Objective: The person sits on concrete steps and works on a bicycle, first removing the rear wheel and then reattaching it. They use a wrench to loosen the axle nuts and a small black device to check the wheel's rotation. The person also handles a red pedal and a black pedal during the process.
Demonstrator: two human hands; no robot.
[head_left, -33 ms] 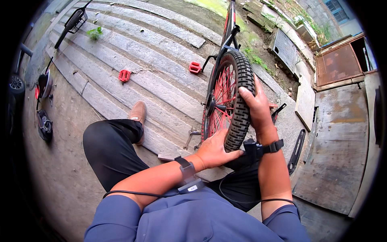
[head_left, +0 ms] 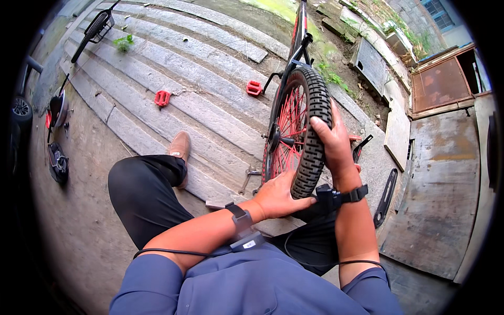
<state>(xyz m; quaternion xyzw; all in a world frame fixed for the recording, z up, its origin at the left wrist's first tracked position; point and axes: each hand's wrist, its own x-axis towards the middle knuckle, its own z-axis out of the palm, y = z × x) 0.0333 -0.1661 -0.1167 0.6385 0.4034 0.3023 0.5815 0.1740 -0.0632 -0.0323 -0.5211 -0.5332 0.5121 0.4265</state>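
Observation:
A bicycle wheel with a knobby black tyre (head_left: 315,107) and red spokes (head_left: 291,126) stands in front of me, still in the dark bicycle frame (head_left: 287,79). My left hand (head_left: 281,194) is closed around the tyre's near lower part, its thumb beneath and its fingers partly hidden by the wheel. Higher up, my right hand (head_left: 336,139) grips the tyre's right side, thumb across the tread and fingers along the sidewall. Metal wrenches (head_left: 245,182) lie on the ground left of the wheel.
Two red pedals, one nearer the bicycle (head_left: 254,88) and one farther left (head_left: 162,98), show above the stone slabs. A slotted black part (head_left: 386,197) lies right of my right forearm. Worn boards (head_left: 436,194) stand at the right. Another bicycle's basket (head_left: 100,27) is far left.
My right hand and wrist have shifted very slightly downward together with the tyre. My left hand keeps nearly the same place.

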